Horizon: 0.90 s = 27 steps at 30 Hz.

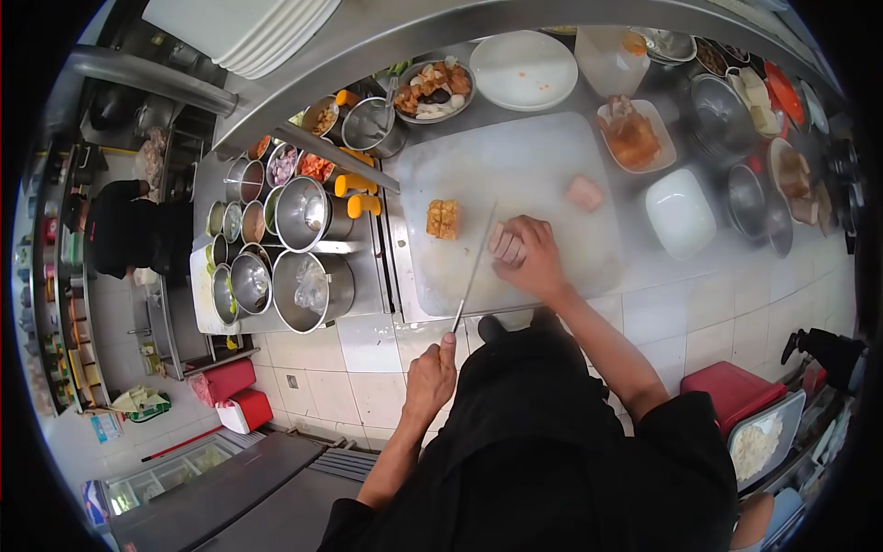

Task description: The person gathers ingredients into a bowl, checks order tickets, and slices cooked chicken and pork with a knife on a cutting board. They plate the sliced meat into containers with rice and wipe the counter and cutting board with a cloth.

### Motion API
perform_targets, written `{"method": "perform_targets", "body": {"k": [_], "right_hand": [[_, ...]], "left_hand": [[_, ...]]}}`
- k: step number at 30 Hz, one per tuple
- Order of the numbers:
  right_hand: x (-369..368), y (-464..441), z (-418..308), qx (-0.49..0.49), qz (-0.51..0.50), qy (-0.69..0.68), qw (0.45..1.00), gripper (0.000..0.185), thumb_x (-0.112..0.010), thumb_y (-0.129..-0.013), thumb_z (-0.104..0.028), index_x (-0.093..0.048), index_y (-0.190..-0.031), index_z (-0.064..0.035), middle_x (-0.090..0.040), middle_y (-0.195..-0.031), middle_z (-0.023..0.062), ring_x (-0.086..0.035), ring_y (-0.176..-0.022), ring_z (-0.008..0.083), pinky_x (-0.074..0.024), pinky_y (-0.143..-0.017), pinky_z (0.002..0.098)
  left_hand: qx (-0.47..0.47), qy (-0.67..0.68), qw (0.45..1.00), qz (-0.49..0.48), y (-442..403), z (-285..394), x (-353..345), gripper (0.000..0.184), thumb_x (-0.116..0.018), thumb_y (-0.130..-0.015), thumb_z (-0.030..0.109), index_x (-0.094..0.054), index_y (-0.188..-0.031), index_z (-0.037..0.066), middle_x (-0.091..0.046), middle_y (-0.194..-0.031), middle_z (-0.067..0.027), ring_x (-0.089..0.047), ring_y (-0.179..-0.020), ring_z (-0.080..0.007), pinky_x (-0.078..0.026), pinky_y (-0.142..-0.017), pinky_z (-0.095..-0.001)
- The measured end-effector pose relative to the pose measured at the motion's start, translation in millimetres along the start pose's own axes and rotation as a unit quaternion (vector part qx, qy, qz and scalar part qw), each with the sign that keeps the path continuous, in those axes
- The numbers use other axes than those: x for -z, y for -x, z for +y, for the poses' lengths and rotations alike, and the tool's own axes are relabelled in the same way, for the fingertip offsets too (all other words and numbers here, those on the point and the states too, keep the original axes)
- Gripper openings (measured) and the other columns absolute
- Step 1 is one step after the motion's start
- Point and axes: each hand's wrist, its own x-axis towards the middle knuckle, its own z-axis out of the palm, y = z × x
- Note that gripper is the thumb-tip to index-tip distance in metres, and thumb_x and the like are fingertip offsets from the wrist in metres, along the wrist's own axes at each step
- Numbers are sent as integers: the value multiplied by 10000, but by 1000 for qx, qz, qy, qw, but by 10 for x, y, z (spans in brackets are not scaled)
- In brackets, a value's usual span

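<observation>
My left hand [430, 377] is closed round the handle of a long knife [474, 278], whose blade points away over the white cutting board [543, 147]. Bent over a pale block of meat [504, 241] on the board, my right hand [531, 254] grips it with curled fingers, and the blade lies just left of it. A browned, crusted block [443, 219] sits at the board's left. Toward the right of the board is a small pink piece of meat [584, 193].
Metal pots [313, 290] and yellow-handled containers stand left of the board. Behind it are a white plate [524, 72] and a bowl of food [434, 90]. White dishes [679, 213] stand right. Another person [124, 228] is at far left; part of someone shows at right.
</observation>
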Motion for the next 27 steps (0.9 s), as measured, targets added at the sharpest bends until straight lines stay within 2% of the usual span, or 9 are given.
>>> {"method": "perform_targets", "body": {"k": [2,5,11,19,21,23,25,26,27], "right_hand": [[96,1,-125,-3,2,44,999,658,-842,-602,-209,-553,-1173,-55,-556,-1165,140,-515,-1050,348,-449,-937,425],[-49,106,108,13,-19,41,999,696,-858,-622,-240,-549,-1218,-54,-545,-1199,147,-504,-1069,346,-450,-939,423],[104,69,107,-2,-22,0,1000,648,-838,-653,-154,-557,-1225,-34,-543,-1230,146,-504,-1083,353,-453,-949,421],[684,314,476,-68,31,102,992,635,-799,-686,-105,-563,-1272,-44,-542,-1264,152,-495,-1117,362,-452,-951,426],[768,301,479,-82,13,107,991,632,-792,-693,-103,-561,-1278,-44,-540,-1266,155,-488,-1122,366,-447,-952,430],[757,241,332,-43,33,151,987,647,-797,-689,-167,-565,-1283,-54,-523,-1287,155,-466,-1145,384,-423,-974,468],[639,142,71,-17,66,196,978,661,-798,-683,-207,-566,-1285,-62,-505,-1311,153,-452,-1164,390,-402,-990,489],[496,89,-12,25,87,183,979,665,-784,-680,-243,-570,-1287,-75,-477,-1349,149,-431,-1196,392,-377,-997,511],[369,13,-162,50,61,171,982,646,-772,-692,-241,-572,-1285,-81,-470,-1356,148,-426,-1206,386,-371,-998,506]], "left_hand": [[5,13,1000,14,-38,-25,12,716,-352,-1010,553,-586,-754,-73,-599,-750,-368,-578,-792,-565,-447,-743,-578],[7,-15,1000,-7,-98,-161,-16,724,-352,-1008,558,-588,-748,-75,-602,-762,-372,-581,-811,-565,-454,-753,-575],[6,-15,998,-67,-33,-229,-91,749,-322,-1012,554,-632,-810,-98,-607,-830,-393,-585,-885,-565,-464,-813,-558],[-62,14,986,-157,-129,140,-372,745,-317,-1017,537,-633,-803,-103,-609,-863,-391,-579,-918,-557,-449,-845,-558],[-61,17,987,-148,-127,148,-352,736,-326,-1014,542,-630,-808,-95,-609,-844,-384,-583,-911,-551,-454,-833,-549],[-55,33,990,-127,-87,132,-208,719,-334,-1013,539,-627,-816,-87,-611,-837,-376,-587,-899,-547,-458,-812,-545],[-35,79,994,-66,-6,-12,-78,699,-348,-1013,534,-621,-821,-79,-614,-822,-363,-590,-876,-543,-461,-784,-540],[-27,100,994,-38,50,-113,-18,689,-354,-1013,532,-618,-823,-76,-615,-815,-357,-592,-864,-540,-463,-770,-538],[-8,117,993,-16,77,-229,40,678,-365,-1013,529,-606,-822,-75,-614,-752,-321,-606,-767,-501,-468,-714,-516]]}}
